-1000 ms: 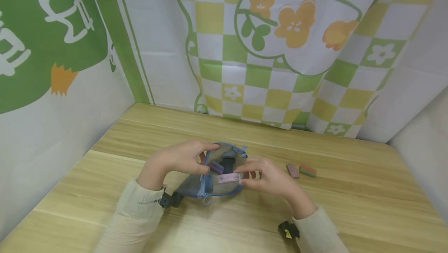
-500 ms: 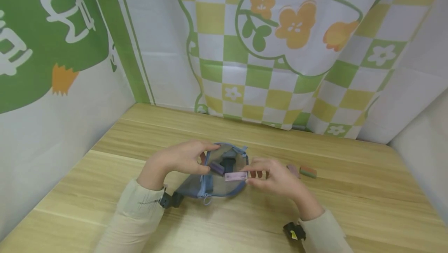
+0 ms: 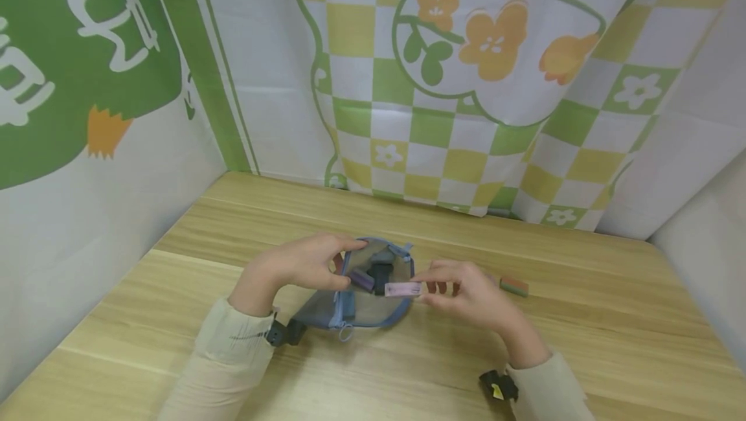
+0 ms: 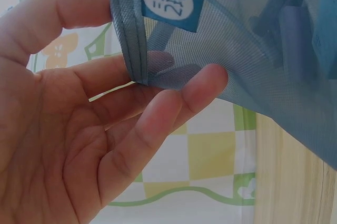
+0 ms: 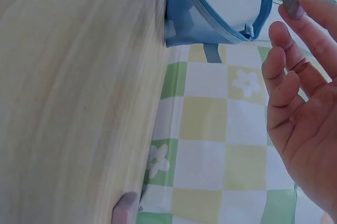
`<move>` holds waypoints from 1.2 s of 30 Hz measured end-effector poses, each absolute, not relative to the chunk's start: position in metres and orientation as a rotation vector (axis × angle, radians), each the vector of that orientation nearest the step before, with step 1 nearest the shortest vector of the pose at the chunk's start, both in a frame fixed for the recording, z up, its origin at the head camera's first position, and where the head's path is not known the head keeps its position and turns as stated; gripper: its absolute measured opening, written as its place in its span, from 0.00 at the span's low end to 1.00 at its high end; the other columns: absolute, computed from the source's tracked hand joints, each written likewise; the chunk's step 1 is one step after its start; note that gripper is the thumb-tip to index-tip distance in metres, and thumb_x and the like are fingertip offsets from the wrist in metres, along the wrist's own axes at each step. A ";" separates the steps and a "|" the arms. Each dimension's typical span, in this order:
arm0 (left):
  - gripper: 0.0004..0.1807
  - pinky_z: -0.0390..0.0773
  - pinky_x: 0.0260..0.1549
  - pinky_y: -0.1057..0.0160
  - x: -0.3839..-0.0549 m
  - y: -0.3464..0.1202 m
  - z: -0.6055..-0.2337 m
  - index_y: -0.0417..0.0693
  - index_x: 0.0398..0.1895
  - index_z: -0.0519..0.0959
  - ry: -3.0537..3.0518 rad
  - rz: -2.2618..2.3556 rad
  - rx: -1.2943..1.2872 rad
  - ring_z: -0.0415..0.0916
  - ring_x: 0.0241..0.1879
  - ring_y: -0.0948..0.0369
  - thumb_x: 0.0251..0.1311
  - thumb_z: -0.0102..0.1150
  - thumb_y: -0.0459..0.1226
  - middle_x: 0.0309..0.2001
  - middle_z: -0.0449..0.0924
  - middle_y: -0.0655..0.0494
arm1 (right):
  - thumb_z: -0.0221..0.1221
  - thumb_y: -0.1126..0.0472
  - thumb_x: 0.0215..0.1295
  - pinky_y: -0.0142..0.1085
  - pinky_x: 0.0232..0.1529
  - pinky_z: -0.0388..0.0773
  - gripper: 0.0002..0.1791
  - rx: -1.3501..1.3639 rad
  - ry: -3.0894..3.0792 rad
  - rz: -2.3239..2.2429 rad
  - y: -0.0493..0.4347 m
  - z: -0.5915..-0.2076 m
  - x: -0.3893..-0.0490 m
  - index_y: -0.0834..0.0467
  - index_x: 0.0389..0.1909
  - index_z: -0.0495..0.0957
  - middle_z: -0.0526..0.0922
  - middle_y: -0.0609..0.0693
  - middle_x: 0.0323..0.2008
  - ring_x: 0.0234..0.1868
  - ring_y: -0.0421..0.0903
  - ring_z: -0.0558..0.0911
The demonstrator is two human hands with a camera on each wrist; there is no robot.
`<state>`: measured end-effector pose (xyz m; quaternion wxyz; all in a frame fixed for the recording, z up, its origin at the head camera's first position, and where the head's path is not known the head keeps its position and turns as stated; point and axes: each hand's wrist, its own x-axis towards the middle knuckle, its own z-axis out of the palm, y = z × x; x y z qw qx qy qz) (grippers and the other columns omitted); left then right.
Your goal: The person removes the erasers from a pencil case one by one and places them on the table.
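My left hand (image 3: 300, 264) holds the rim of a blue mesh zip pouch (image 3: 373, 314), thumb and fingers spread along its mouth. In the left wrist view, one finger shows through the mesh beside a sewn label (image 4: 174, 0). Between the thumb and forefinger of my right hand (image 3: 469, 288) is a pale pink eraser (image 3: 402, 289), level with the pouch's right rim. The other fingers of that hand curl loosely in the right wrist view. Inside the pouch lie a purple block (image 3: 362, 280) and a dark piece (image 3: 381, 276) whose kind I cannot tell.
To the right of the pouch, an orange and green eraser (image 3: 514, 287) lies on the wooden table (image 3: 583, 330). Another pink eraser (image 5: 125, 211) lies there, mostly hidden behind my right hand in the head view. A patterned curtain (image 3: 466, 142) hangs along the back edge.
My right hand has shifted right, carrying the pink eraser from within the pouch's mouth to its right rim. The left hand and the pouch have stayed put.
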<state>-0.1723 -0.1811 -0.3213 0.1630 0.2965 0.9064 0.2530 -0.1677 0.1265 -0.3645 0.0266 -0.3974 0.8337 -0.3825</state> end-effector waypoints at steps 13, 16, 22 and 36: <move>0.40 0.73 0.28 0.68 -0.171 -0.181 -0.322 0.37 0.74 0.62 2.572 0.725 0.832 0.73 0.34 0.65 0.56 0.60 0.36 0.63 0.73 0.44 | 0.65 0.64 0.62 0.29 0.23 0.72 0.11 -1.253 2.608 -1.231 0.138 -0.355 -0.169 0.54 0.46 0.87 0.78 0.41 0.27 0.28 0.34 0.72; 0.40 0.73 0.28 0.68 -0.171 -0.182 -0.322 0.37 0.74 0.62 2.574 0.727 0.829 0.73 0.33 0.65 0.55 0.60 0.36 0.62 0.73 0.44 | 0.65 0.64 0.62 0.30 0.22 0.71 0.12 -1.256 2.622 -1.235 0.142 -0.356 -0.169 0.54 0.47 0.87 0.77 0.41 0.27 0.27 0.34 0.72; 0.40 0.73 0.29 0.68 -0.171 -0.182 -0.321 0.37 0.73 0.63 2.585 0.714 0.839 0.73 0.34 0.66 0.55 0.60 0.37 0.62 0.74 0.44 | 0.66 0.64 0.62 0.30 0.22 0.72 0.12 -1.232 2.648 -1.235 0.150 -0.357 -0.168 0.55 0.47 0.87 0.77 0.41 0.26 0.27 0.34 0.72; 0.40 0.72 0.29 0.67 -0.172 -0.182 -0.322 0.37 0.73 0.63 2.574 0.735 0.834 0.73 0.33 0.64 0.54 0.59 0.36 0.63 0.73 0.43 | 0.66 0.69 0.58 0.29 0.21 0.69 0.14 -1.272 2.721 -1.245 0.169 -0.361 -0.168 0.57 0.46 0.86 0.76 0.40 0.26 0.23 0.33 0.68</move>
